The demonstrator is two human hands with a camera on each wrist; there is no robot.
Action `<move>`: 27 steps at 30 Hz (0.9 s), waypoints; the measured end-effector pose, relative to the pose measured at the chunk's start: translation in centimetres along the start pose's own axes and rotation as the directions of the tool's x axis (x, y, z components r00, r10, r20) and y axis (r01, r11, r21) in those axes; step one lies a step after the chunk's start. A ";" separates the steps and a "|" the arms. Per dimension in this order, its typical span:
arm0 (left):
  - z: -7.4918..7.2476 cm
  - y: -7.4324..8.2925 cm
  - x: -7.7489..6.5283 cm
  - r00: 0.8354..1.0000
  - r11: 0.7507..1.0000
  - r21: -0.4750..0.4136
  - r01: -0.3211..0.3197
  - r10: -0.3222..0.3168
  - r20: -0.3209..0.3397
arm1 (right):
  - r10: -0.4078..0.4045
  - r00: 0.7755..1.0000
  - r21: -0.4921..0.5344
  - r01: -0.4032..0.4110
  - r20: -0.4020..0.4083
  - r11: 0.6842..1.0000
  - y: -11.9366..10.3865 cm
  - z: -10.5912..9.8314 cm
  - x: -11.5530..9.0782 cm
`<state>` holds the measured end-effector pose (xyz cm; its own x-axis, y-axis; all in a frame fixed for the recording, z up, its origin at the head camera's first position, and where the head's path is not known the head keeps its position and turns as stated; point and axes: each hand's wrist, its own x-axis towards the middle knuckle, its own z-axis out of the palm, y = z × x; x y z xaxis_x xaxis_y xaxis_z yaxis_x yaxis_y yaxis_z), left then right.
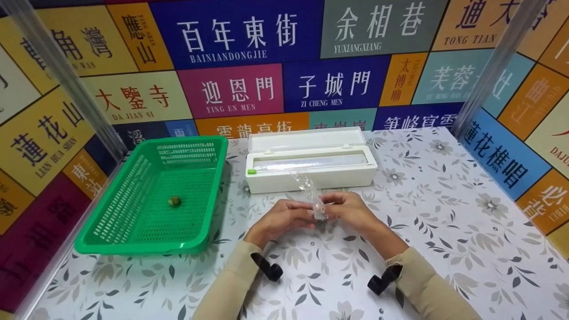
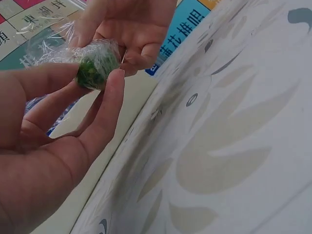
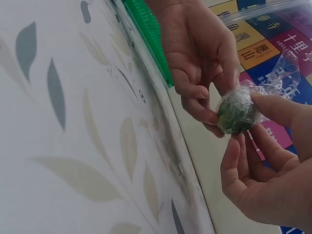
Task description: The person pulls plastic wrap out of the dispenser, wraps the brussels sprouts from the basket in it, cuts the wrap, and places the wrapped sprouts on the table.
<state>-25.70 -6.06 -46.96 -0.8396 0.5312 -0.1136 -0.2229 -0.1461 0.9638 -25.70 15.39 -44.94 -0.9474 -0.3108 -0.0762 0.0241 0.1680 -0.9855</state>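
Note:
A small round green thing (image 3: pixel 237 113) is wrapped in crinkled cling film (image 1: pixel 318 205), and its exact kind is hard to tell through the layers. My left hand (image 1: pixel 284 218) holds it from the left between thumb and fingertips. From the other side, my right hand (image 1: pixel 351 210) pinches the film against it. A loose tail of film (image 3: pixel 287 66) sticks out beyond the fingers, toward the white cling film dispenser (image 1: pixel 311 178). Green shows most plainly through the film in the left wrist view, on the wrapped thing (image 2: pixel 95 70).
The dispenser's lid (image 1: pixel 306 138) stands raised at the back, with a green slider (image 1: pixel 252 171) at its left end. To the left sits a green plastic basket (image 1: pixel 204 222) with one small brownish-green round item (image 1: pixel 174 201) inside. Patterned walls and clear posts (image 1: pixel 66 84) border the flowered tabletop (image 1: pixel 444 213).

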 end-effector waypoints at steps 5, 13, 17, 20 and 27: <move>0.1 0.1 0.1 1.000 0.994 0.108 -0.020 0.018 0.020 | 0.034 0.999 0.035 -0.034 -0.013 0.999 0.1 -0.1 0.0; 0.5 0.0 0.1 0.994 0.959 0.278 -0.046 0.072 -0.082 | 0.085 0.993 0.091 -0.092 0.082 0.992 0.0 -0.3 -0.1; 0.3 0.1 -0.1 0.992 0.942 0.333 -0.044 0.080 -0.096 | 0.074 0.984 0.131 -0.095 0.160 0.987 -0.3 -0.4 -0.2; 0.3 0.2 0.0 0.992 0.939 0.341 -0.040 0.078 -0.098 | 0.066 0.985 0.148 -0.089 0.159 0.985 -0.1 -0.4 -0.1; 0.2 -0.3 0.1 0.998 0.962 0.271 -0.026 0.040 -0.046 | 0.103 0.987 0.132 -0.119 0.122 0.984 0.4 0.0 -0.1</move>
<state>-25.63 -5.83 -47.25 -0.8698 0.4859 -0.0865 -0.0590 0.0717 0.9957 -25.60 15.51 -45.37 -0.8938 -0.4035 -0.1957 0.1792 0.0785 -0.9807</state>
